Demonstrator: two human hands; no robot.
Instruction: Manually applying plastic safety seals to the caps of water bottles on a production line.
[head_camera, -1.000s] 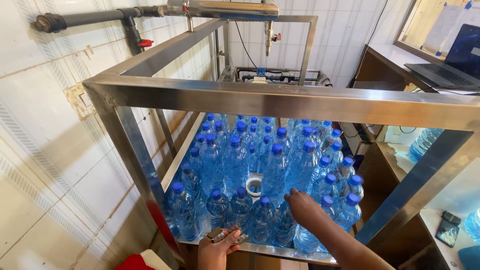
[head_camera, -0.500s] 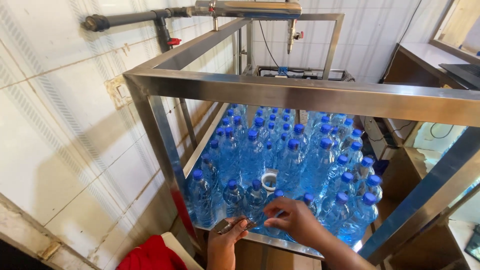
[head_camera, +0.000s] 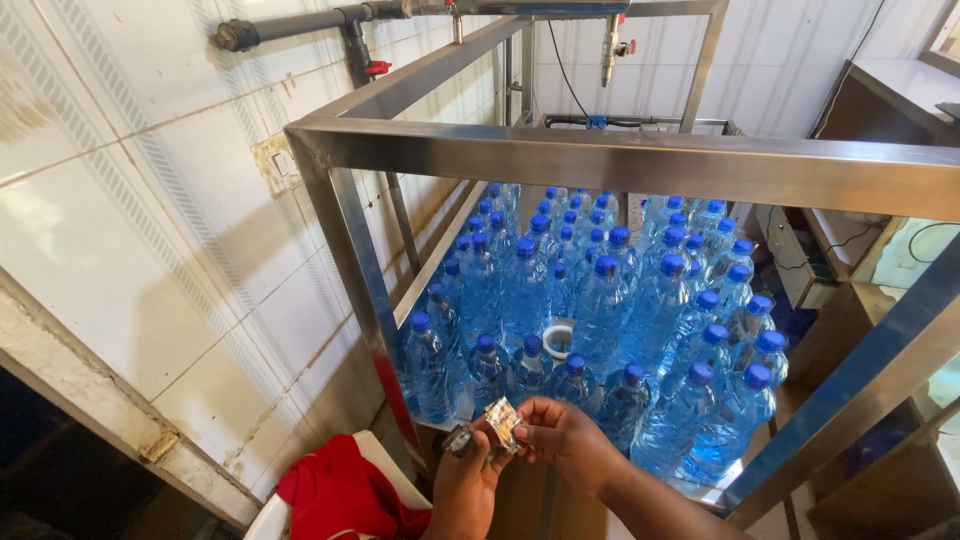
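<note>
Down low in the head view, close to the bottom edge, just in front of the steel frame (head_camera: 620, 160). Left hand (head_camera: 465, 490) raised palm-in from below, fingers curled narrow about a small dark piece (head_camera: 458, 438). Right hand (head_camera: 565, 440) reaching in from the right, thumb and forefinger pinched tight on a shiny foil-like slip (head_camera: 502, 422). Slip and dark piece touching or very nearly so; hard to tell whether joined. Both held in the air, clear of the bottles, not resting on any worktop.

Behind the hands, inside the frame: packed rows of blue-capped water bottles (head_camera: 600, 300), upright, shoulder to shoulder, with a white ring (head_camera: 557, 340) showing in a gap among the front ones. Left of the hands, a red cloth (head_camera: 340, 495) bunched low beside the tiled wall (head_camera: 150, 200); up top, a grey pipe (head_camera: 300, 22).

Judging by the grip, busy with fine fingertip work on the slip, possibly parting it from the dark piece. Calls for a steady pinch and little force, given how small and thin both look.
</note>
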